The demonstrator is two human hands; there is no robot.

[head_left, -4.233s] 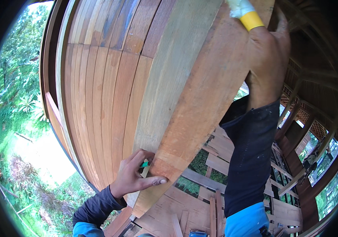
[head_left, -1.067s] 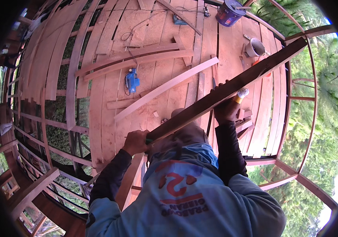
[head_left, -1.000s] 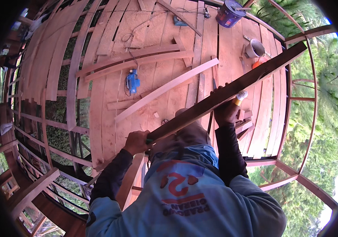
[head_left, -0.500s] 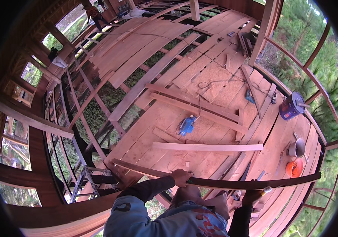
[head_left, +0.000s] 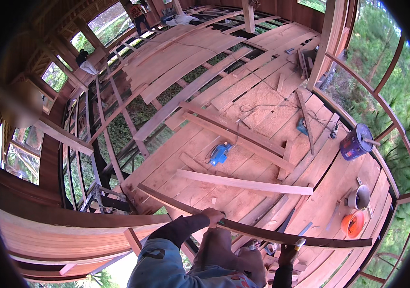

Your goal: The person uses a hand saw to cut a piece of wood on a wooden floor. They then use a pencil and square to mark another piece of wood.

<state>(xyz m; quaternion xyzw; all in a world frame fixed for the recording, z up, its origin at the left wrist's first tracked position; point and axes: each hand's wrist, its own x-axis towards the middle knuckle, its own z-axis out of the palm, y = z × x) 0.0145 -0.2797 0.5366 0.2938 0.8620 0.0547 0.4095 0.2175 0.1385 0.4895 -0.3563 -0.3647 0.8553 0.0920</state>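
A long, narrow wooden board (head_left: 257,232) crosses in front of my legs, its right end nearer me than its left. My left hand (head_left: 212,217) is closed over the board left of its middle. Farther right, my right hand (head_left: 289,253) grips the board from the near side, its fingers partly hidden. A small pale-tipped thing (head_left: 300,243) shows at that hand; its kind is unclear. Just beyond lies a loose, lighter plank (head_left: 243,183). A blue power planer (head_left: 220,153) with a cord rests on the floorboards behind that plank.
Open joists (head_left: 113,115) with gaps lie to the left. A dark bucket (head_left: 355,142), a grey bucket (head_left: 359,197) and an orange container (head_left: 352,224) stand at right. Crossed planks (head_left: 236,132) and sawdust (head_left: 262,98) lie ahead. Two people (head_left: 140,18) are far left.
The view has turned slightly, and the board now slopes more toward me at its right end. Both hands stay on it.
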